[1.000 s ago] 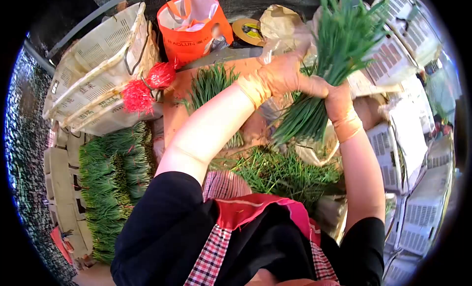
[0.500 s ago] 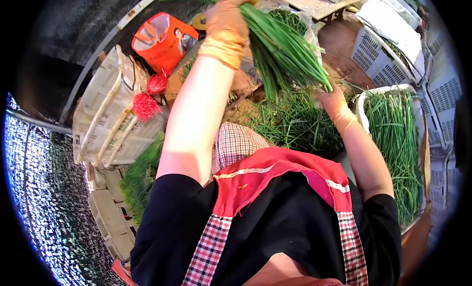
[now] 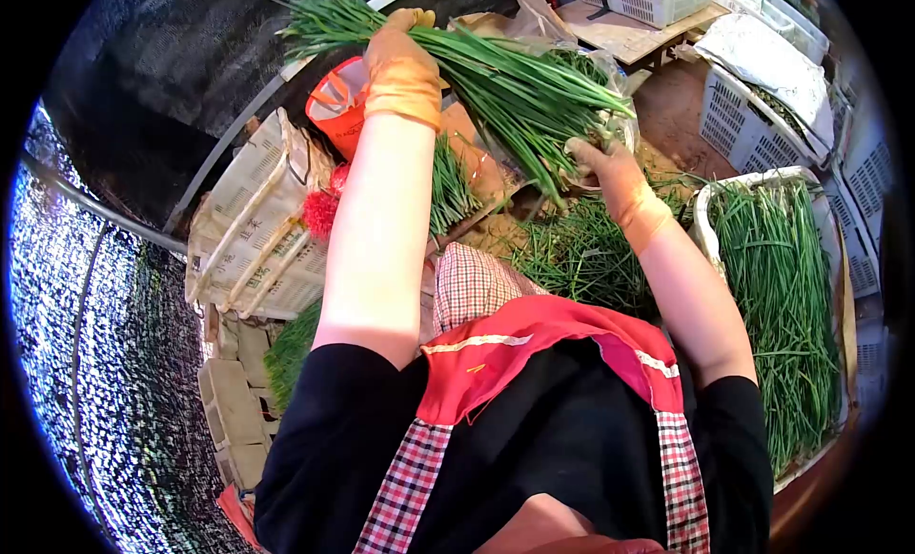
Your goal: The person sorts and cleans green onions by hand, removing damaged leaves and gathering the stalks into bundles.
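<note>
Swung round from upright a second ago, the long green bunch [image 3: 534,82] now slants across the top of the view, tips upper left, stem ends right. Left hand [image 3: 403,63], in an orange glove, is clamped round it nearer the tips. Right hand [image 3: 613,173], also gloved, is right by the stem ends; honestly can't tell if those fingers are gripping anything. Loose greens [image 3: 591,263] are heaped below, and a smaller bunch [image 3: 450,187] lies beside the left forearm. Further out: red bag [image 3: 335,106], white crates [image 3: 253,225] left, lined crate of greens [image 3: 777,306] right.
</note>
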`<state>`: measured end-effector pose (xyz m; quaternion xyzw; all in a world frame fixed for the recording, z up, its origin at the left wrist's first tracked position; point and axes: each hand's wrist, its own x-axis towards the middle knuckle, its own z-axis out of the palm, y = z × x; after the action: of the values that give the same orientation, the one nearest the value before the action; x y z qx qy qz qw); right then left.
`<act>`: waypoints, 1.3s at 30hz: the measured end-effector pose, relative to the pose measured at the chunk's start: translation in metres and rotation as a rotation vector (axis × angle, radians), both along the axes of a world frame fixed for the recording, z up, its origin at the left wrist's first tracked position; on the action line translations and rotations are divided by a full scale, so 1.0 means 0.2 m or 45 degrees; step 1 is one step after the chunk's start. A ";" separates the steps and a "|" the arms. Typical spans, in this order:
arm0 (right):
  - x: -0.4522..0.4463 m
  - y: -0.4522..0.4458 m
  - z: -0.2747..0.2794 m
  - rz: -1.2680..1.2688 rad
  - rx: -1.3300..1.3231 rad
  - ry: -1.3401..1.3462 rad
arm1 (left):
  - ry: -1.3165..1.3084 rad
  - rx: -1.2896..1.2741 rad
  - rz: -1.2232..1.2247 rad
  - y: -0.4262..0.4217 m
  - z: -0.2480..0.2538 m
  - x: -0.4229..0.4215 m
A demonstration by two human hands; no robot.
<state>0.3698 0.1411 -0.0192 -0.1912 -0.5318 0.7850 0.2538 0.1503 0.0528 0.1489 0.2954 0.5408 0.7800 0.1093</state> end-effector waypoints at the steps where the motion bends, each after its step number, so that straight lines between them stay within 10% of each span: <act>1: -0.03 0.00 -0.04 -0.168 -0.133 0.195 | -0.212 0.172 -0.014 0.01 0.00 0.03; 22: 0.31 -0.06 0.11 -0.212 0.384 0.091 | -0.393 0.827 -0.634 -0.07 -0.23 0.04; 24: 0.34 -0.05 0.04 -0.207 0.932 0.115 | -0.357 0.843 -0.687 -0.07 -0.24 0.03; 30: 0.69 0.12 -0.23 0.089 0.018 -0.048 | -0.353 0.946 -0.576 -0.15 -0.22 -0.05; 31: 0.67 0.15 -0.28 0.068 0.319 -0.486 | -0.350 0.941 -0.571 -0.17 -0.22 -0.06; 35: 0.48 0.01 -0.08 -0.811 1.654 -0.213 | -0.310 0.909 -0.613 -0.16 -0.21 -0.06; 37: 0.48 -0.10 0.22 -0.278 0.952 -0.088 | -0.320 0.890 -0.600 -0.16 -0.20 -0.02; 39: 0.48 -0.08 0.18 -0.239 1.199 -0.097 | -0.323 0.886 -0.592 -0.18 -0.20 -0.01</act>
<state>0.4652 0.1249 0.0177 -0.1313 -0.8189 0.4250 0.3627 0.1483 0.0175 0.1083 0.3306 0.1471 0.9004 0.2415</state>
